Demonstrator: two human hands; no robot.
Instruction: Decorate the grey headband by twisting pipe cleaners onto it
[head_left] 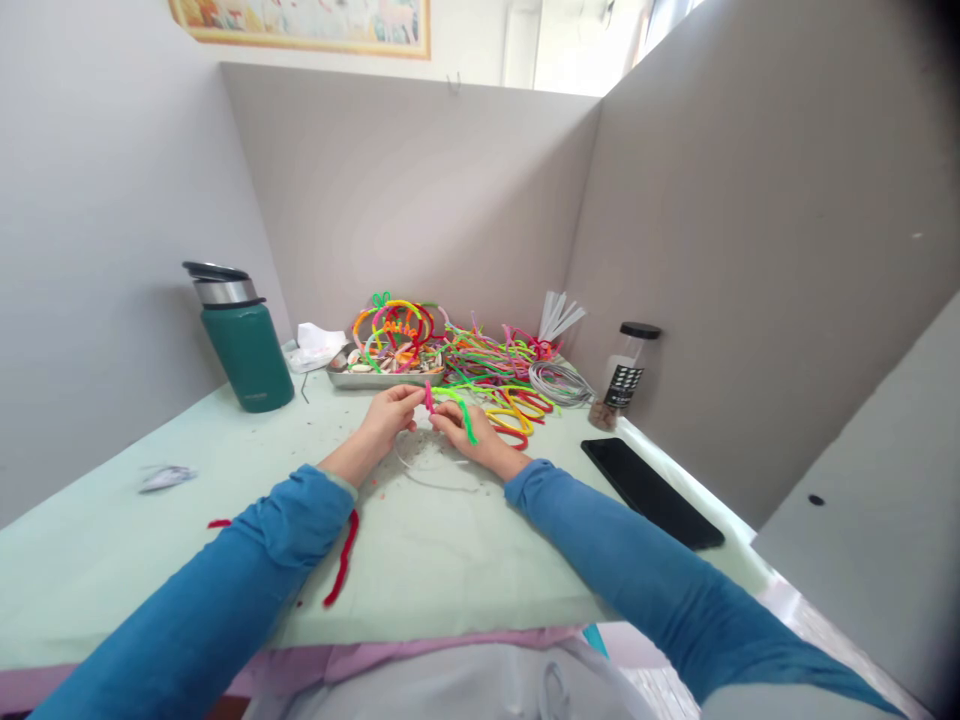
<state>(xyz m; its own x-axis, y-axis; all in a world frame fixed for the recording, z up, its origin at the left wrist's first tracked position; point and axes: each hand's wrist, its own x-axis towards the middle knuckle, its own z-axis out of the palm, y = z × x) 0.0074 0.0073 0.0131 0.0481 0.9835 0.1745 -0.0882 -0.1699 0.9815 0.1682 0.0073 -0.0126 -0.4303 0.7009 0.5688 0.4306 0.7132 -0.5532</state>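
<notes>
My left hand (pixel 391 418) is closed, thumb and finger pinching a short pink pipe cleaner (pixel 428 396). Close beside it my right hand (pixel 472 432) is closed too, its fingertips at the lower end of the pink piece. A green pipe cleaner (pixel 468 422) runs from the pink one over the back of my right fingers, its end bent down. Whether the two are twisted together is too small to tell. Beneath my hands a thin pale wire (pixel 435 486) curves on the table. A dark red pipe cleaner (pixel 343 560) lies by my left forearm.
Behind my hands stand a metal tray (pixel 375 380) with colourful pipe-cleaner rings, a heap of loose pipe cleaners (pixel 487 355) and a grey wire coil (pixel 561 384). A green bottle (pixel 249 350) is at left; a jar (pixel 624 380) and black phone (pixel 651 492) are at right. Grey partitions (pixel 420 190) enclose the table.
</notes>
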